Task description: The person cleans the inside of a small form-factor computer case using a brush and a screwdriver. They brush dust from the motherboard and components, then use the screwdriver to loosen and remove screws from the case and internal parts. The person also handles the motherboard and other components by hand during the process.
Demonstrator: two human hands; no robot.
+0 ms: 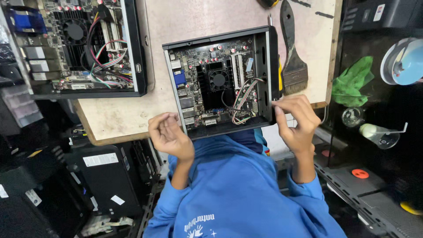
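second open computer case (79,44) | paintbrush (291,57) | green cloth (352,80) | clear bottle (379,133)

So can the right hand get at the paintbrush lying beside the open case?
Probably yes: the right hand is at the open case's right wall, and the paintbrush lies just beyond on the table, uncovered.

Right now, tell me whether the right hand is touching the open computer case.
Touching. The head view shows the right hand with fingertips pressed on the near right corner of the open computer case.
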